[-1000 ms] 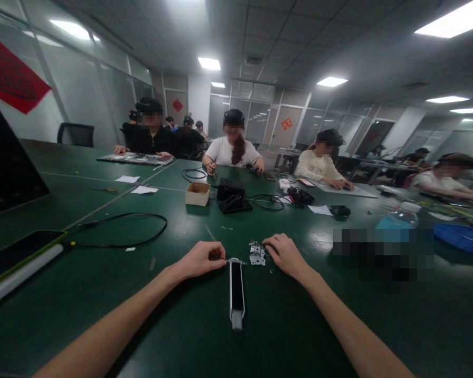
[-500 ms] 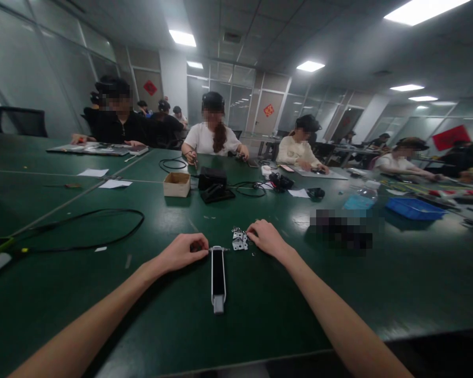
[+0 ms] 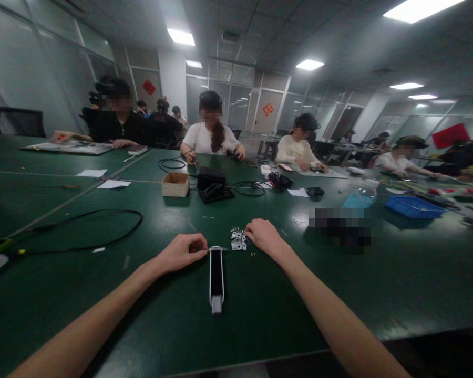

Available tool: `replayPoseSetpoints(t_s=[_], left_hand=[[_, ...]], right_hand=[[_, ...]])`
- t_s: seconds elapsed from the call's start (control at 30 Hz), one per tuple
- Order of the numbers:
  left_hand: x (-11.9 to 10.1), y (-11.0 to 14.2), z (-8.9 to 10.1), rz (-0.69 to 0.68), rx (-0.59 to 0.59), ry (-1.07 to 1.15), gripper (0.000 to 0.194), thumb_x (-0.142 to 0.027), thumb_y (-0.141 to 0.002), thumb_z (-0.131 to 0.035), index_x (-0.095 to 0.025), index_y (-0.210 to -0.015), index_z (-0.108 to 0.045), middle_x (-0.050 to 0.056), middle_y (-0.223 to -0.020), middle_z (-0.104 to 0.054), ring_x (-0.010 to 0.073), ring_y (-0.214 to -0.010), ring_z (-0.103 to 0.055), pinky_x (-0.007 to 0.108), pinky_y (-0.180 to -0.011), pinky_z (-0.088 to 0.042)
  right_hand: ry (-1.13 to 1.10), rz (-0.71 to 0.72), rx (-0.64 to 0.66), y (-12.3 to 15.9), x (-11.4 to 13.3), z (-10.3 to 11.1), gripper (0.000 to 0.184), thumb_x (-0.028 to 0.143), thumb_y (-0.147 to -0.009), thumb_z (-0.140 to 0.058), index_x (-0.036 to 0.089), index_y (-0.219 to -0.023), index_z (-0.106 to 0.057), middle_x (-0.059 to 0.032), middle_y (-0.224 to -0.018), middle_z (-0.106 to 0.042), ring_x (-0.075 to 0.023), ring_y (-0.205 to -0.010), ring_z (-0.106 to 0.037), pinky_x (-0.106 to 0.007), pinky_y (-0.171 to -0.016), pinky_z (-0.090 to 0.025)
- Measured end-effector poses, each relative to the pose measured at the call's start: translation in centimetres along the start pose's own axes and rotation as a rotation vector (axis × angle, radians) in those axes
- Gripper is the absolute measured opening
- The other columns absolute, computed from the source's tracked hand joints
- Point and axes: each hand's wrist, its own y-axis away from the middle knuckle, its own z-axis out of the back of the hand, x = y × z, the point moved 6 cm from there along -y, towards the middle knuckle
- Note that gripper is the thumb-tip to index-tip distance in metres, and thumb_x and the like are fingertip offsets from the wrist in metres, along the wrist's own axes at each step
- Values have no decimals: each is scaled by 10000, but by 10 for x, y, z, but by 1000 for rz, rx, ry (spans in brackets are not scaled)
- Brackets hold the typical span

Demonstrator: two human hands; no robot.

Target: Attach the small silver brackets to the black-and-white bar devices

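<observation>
A long white bar with a black face [image 3: 216,278] lies on the green table [image 3: 260,315], pointing away from me. My left hand [image 3: 181,252] is curled into a loose fist at the bar's far end, its fingertips pinched on something small that I cannot make out. My right hand [image 3: 263,236] rests curled beside a small pile of white metal brackets [image 3: 237,242], fingertips touching the pile; what they hold, if anything, is hidden.
A black cable loop [image 3: 102,231] lies to the left. A small cardboard box [image 3: 175,184] and a black device [image 3: 212,184] stand farther back. A blue tray [image 3: 413,207] is at the right. Several people sit working along the far side.
The view swung to the right and then settled. Both hands stay at the bar's far end and the bracket pile, with only slight finger movement.
</observation>
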Motion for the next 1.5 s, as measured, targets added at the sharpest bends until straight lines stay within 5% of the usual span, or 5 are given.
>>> replayPoseSetpoints(t_s=[0.37,0.67,1.3,1.5], left_hand=[[1,-1,0,-4,0,-20,193,-350,-812,-536,-177,-843,-617,1,-776,-630,151,-700,-568,252,-657,-434],[4,-2,-1,-2,5,-14,195,-353,-812,-535,-180,-848,-616,0,-773,-627,149,-683,-561,251,-638,-429],[2,-1,-1,-3,5,-25,190,-349,-814,-531,-182,-848,-616,-1,-768,-624,146,-672,-562,246,-630,-425],[2,-1,-1,7,12,-22,199,-360,-811,-528,-184,-848,-614,-3,-761,-621,147,-674,-563,247,-630,-430]], right_hand=[[-185,-103,60,-9,-19,-16,160,219,-802,-550,170,-855,-693,-42,-858,-685,-138,-777,-617,-205,-640,-405],[-200,1,15,-2,-9,-6,222,255,-887,-484,211,-983,-679,-65,-989,-625,-166,-903,-566,-247,-749,-407],[-252,-92,7,-9,-22,-20,129,194,-804,-551,138,-830,-665,-83,-923,-627,-161,-834,-578,-252,-745,-418],[-249,-78,-25,-9,-20,-18,174,239,-841,-539,138,-944,-637,-74,-953,-617,-166,-883,-567,-265,-785,-422]])
